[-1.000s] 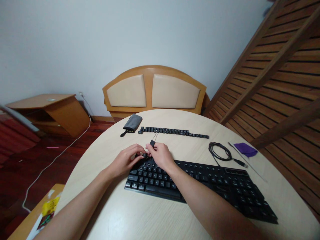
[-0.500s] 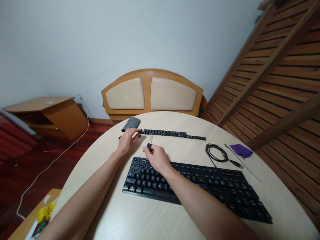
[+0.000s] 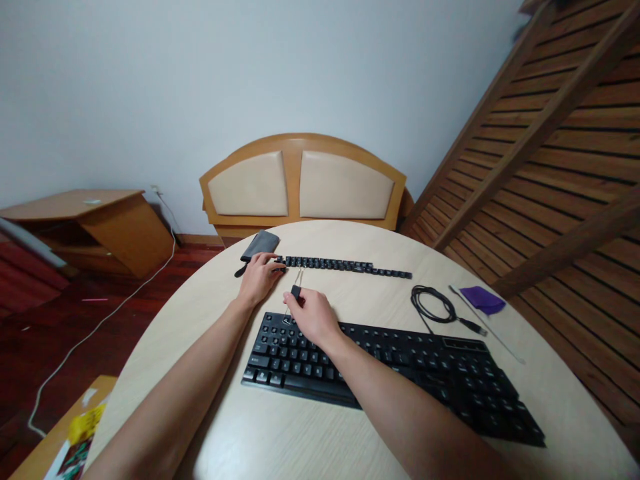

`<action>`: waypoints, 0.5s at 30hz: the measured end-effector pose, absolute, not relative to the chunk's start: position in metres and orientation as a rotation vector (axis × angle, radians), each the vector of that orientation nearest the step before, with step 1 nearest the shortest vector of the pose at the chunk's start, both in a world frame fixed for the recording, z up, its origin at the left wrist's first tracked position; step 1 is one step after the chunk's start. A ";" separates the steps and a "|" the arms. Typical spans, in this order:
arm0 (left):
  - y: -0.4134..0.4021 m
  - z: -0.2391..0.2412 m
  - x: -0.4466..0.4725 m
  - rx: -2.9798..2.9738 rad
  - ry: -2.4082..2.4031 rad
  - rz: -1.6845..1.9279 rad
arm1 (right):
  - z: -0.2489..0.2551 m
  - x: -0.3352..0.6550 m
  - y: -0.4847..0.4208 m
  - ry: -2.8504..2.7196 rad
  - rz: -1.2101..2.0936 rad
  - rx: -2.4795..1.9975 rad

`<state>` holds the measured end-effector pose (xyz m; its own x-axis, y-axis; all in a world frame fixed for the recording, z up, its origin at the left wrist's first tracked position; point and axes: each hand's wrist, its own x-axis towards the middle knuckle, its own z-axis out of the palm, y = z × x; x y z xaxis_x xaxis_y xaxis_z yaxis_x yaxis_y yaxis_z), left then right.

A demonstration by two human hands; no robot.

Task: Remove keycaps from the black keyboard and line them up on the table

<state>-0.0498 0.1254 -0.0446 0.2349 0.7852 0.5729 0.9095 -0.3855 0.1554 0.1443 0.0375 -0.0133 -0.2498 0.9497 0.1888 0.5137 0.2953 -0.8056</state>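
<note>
My left hand (image 3: 260,278) is at the left end of a row of loose black keycaps (image 3: 327,264), its thumb and fingers closed about a keycap there. My right hand (image 3: 316,315) grips the dark handle of a wire keycap puller (image 3: 297,291). One pair of the puller's wire ends points up towards the keycap row, and the other reaches down over the keyboard's upper left. The black keyboard (image 3: 310,393) lies below both hands, partly hidden by my right hand and forearm.
A dark grey pouch (image 3: 261,245) lies behind my left hand. To the right are a coiled black USB cable (image 3: 434,305), a thin rod (image 3: 487,325) and a purple cloth (image 3: 483,300). The round table's edge (image 3: 345,223) faces a wooden headboard (image 3: 294,183).
My left hand's fingers have shifted slightly and rest lower around the end of the keycap row. My right hand keeps its hold on the puller, almost still. The view has moved slightly.
</note>
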 end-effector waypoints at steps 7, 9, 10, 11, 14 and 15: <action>0.127 -0.047 -0.050 -2.267 -1.633 -0.859 | -0.014 0.144 0.038 -1.893 0.813 -1.310; 0.127 -0.048 -0.050 -2.273 -1.635 -0.861 | -0.014 0.144 0.038 -1.892 0.814 -1.309; 0.128 -0.048 -0.051 -2.278 -1.634 -0.860 | -0.014 0.144 0.038 -1.892 0.814 -1.305; 0.128 -0.048 -0.051 -2.283 -1.632 -0.857 | -0.014 0.144 0.038 -1.891 0.811 -1.302; 0.128 -0.048 -0.051 -2.297 -1.633 -0.838 | -0.014 0.144 0.038 -1.887 0.803 -1.316; 0.128 -0.048 -0.051 -2.299 -1.635 -0.832 | -0.014 0.144 0.037 -1.889 0.801 -1.326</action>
<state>-0.0507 0.1281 -0.0481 0.2299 0.8039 0.5486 0.9166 -0.3683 0.1555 0.1440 0.0373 -0.0136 -0.2450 0.9521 0.1830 0.5303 0.2896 -0.7968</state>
